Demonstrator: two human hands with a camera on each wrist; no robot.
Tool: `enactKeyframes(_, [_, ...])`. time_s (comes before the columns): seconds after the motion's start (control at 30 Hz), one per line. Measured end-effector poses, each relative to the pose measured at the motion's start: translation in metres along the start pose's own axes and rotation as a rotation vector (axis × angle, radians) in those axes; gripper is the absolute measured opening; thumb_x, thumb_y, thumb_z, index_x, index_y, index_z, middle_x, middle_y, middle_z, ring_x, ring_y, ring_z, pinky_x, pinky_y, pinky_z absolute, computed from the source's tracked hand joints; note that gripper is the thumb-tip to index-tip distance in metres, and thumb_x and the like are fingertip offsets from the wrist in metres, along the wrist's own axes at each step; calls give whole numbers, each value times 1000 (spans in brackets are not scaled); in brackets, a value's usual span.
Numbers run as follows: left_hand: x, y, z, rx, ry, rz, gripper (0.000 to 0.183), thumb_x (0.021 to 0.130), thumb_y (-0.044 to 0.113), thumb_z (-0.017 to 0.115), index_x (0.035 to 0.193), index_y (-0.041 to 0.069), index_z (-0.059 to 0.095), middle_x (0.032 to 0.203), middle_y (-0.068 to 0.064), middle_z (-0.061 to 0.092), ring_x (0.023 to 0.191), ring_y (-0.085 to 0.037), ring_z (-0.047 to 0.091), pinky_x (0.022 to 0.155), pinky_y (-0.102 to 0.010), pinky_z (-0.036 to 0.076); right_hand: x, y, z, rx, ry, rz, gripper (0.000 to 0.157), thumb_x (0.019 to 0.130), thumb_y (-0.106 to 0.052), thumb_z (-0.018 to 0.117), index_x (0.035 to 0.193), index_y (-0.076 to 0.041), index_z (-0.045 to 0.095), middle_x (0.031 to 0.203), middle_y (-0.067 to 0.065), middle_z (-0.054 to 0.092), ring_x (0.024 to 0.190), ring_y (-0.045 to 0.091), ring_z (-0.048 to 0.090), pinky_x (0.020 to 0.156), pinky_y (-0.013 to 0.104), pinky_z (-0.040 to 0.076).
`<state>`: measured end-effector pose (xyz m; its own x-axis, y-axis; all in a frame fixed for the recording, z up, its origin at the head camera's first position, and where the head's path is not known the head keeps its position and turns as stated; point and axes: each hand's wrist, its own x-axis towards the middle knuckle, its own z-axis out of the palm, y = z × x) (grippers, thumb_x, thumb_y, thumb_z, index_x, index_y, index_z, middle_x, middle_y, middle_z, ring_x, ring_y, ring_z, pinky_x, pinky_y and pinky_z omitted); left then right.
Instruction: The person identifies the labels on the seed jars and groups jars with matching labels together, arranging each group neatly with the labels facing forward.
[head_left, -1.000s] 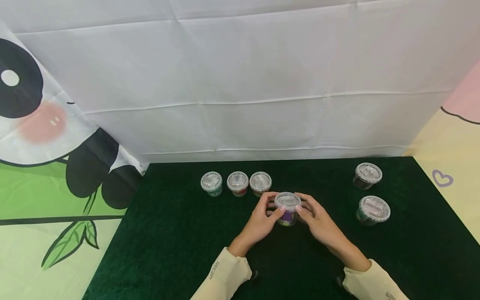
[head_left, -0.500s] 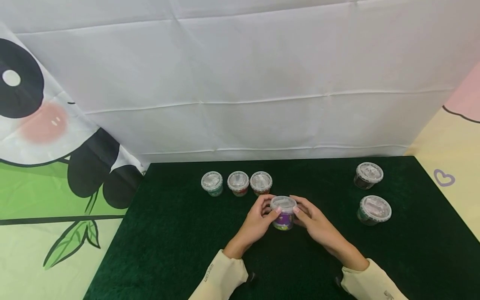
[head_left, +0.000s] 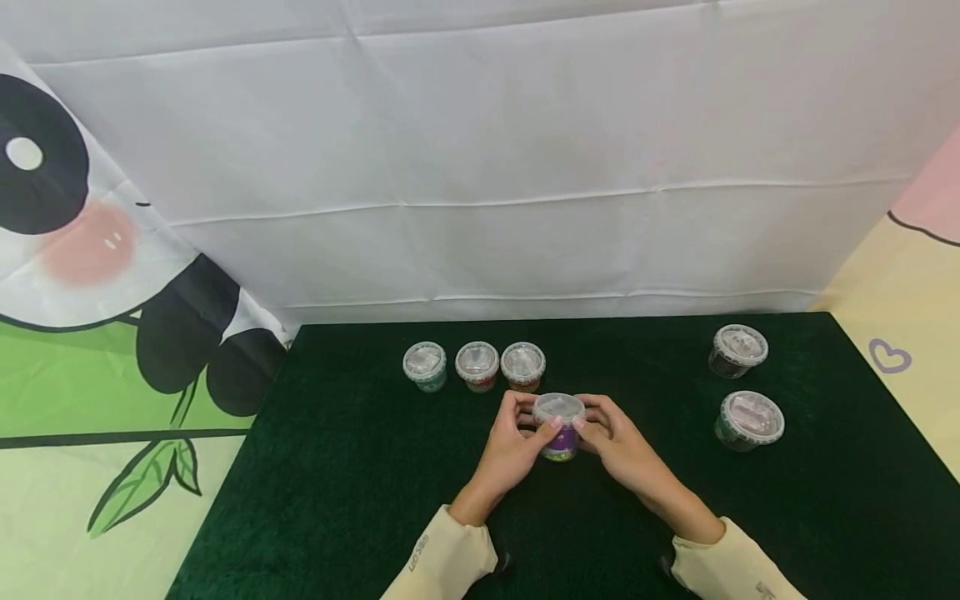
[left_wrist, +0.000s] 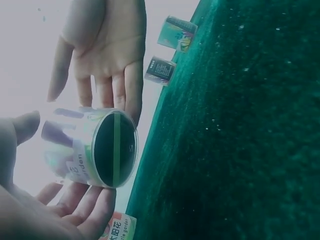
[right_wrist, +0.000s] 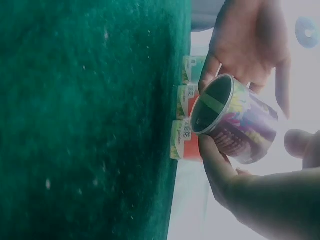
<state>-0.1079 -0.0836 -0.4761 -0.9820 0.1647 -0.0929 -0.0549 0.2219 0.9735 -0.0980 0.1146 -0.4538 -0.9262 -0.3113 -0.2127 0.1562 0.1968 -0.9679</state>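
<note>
Between both hands is a clear plastic tub with a purple label and a translucent round lid. It is held off the table: its dark underside, crossed by a pale green strip, shows in the left wrist view. My left hand grips the tub's left side, thumb near the lid's rim. On the opposite side my right hand holds it with thumb and fingers, the fingertips partly hidden behind it. In the right wrist view, the tub is tilted, showing its colourful printed side.
Three similar lidded tubs stand in a row behind the hands: a teal one, a red one and an orange-red one. At the right are a dark tub and a green one. A dark green cloth covers the table; white fabric hangs behind.
Both hands have moved left and slightly towards the person, carrying the purple-labelled tub with them. The other tubs stay where they were.
</note>
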Motion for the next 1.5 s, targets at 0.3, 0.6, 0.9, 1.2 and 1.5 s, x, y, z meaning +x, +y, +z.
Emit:
enactKeyframes(0.3, [-5, 3, -2, 27, -12, -14, 41, 108, 30, 63, 137, 8, 46, 133, -14, 57, 117, -27, 58, 94, -40, 54, 3, 3, 2, 20, -5, 26, 48, 113, -21, 47, 157, -3, 35, 148, 26, 53, 139, 43, 54, 114, 59, 46])
enactKeyframes(0.6, [-4, 4, -16, -61, -88, -65, 40, 111, 33, 55, 142, 9, 50, 135, -12, 58, 116, -23, 61, 103, -47, 54, 5, 3, -8, 159, -121, 77, 56, 114, -27, 43, 163, -5, 27, 161, 27, 37, 150, 47, 37, 119, 60, 39])
enactKeyframes(0.9, [-3, 2, -24, -112, -233, -129, 52, 111, 38, 54, 154, 10, 45, 144, -13, 56, 126, -26, 60, 108, -45, 52, 5, 4, -11, 231, -230, 90, 58, 116, -31, 37, 165, -4, 21, 167, 27, 20, 154, 49, 24, 123, 61, 32])
enactKeyframes(1.2, [-4, 5, -19, -50, -120, -75, 50, 108, 34, 62, 149, 9, 50, 137, -12, 57, 112, -22, 61, 94, -43, 54, 3, 1, -3, 138, -120, 61, 58, 115, -30, 43, 163, -5, 25, 163, 27, 32, 150, 49, 35, 119, 61, 39])
enactKeyframes(1.5, [-1, 2, -7, 1, -33, -62, 46, 102, 33, 71, 137, 7, 55, 128, -13, 59, 110, -25, 60, 87, -38, 55, 2, 2, 3, 93, -50, 97, 54, 115, -29, 44, 160, -4, 29, 156, 29, 44, 145, 47, 44, 117, 62, 41])
